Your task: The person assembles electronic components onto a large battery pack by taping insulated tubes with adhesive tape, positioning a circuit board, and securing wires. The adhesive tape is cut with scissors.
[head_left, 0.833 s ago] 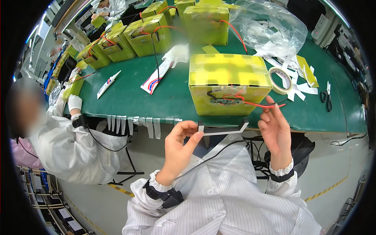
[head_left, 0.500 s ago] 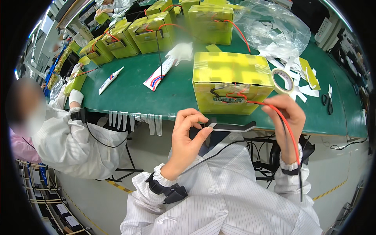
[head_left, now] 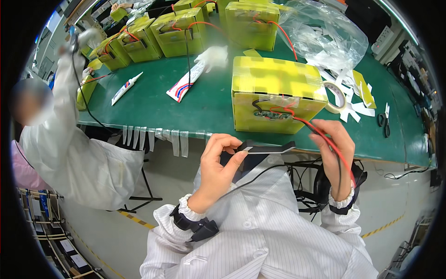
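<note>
My left hand (head_left: 222,158) pinches the left end of a long dark strip with a white face (head_left: 267,149), held level just below the table edge. My right hand (head_left: 331,146) is by the strip's right end, its fingers curled around a red wire (head_left: 325,137) and a black wire. These wires run down from a small circuit board (head_left: 274,114) on the front of a yellow taped box (head_left: 274,83). The box stands at the near edge of the green table (head_left: 209,111). I cannot tell whether the right hand still touches the strip.
Several cut tape strips (head_left: 153,137) hang off the table edge. A tape roll (head_left: 337,97), scissors (head_left: 383,120), white scraps and a plastic bag (head_left: 325,37) lie right. Two tubes (head_left: 125,87) (head_left: 186,86) lie left; more yellow boxes (head_left: 181,32) stand behind. A co-worker's sleeve (head_left: 65,88) is raised left.
The strip has moved up close under the box. My right hand shifted from the strip's end to the red and black wires. The co-worker's arm rose from the table.
</note>
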The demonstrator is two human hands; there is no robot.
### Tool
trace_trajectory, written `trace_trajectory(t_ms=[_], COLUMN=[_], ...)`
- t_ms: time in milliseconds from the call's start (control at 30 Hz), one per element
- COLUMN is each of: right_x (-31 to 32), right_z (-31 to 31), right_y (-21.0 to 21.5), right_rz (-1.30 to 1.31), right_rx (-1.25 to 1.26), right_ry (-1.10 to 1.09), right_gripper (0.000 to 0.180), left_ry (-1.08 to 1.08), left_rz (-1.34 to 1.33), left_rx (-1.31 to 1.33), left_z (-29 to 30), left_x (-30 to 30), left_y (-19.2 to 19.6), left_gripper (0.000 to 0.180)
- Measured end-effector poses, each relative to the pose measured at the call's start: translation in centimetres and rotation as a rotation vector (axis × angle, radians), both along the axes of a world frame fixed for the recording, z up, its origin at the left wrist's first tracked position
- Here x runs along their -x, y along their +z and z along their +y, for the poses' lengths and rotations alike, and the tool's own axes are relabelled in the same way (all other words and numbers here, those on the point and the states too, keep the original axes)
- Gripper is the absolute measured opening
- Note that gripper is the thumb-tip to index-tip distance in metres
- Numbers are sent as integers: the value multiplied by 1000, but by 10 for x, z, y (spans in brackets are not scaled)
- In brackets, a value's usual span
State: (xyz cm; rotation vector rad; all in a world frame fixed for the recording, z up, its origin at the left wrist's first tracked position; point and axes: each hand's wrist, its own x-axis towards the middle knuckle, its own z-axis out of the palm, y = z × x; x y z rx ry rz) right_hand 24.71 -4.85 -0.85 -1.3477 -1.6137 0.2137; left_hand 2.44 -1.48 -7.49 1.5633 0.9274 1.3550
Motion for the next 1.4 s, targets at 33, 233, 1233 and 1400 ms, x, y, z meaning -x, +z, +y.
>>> trace_trajectory(t_ms=[33,233,1233,1400], right_x=[2,26,-18,0], right_z=[-2,1,38,32], right_y=[0,5,12,24], right_rz=[8,427,-833,-553], right_rx=[38,239,-385,-160], right_ry=[10,118,363,328], right_gripper=[18,12,29,20], left_ry=[4,9,-66,-66], left_rz=[-5,21,6,-1], left_rx=[1,3,-12,-17], left_z=[-1,-4,-1,0], left_x=[1,3,-7,-8], left_y=[-1,-6,-7,-7], left_gripper=[20,20,20,20])
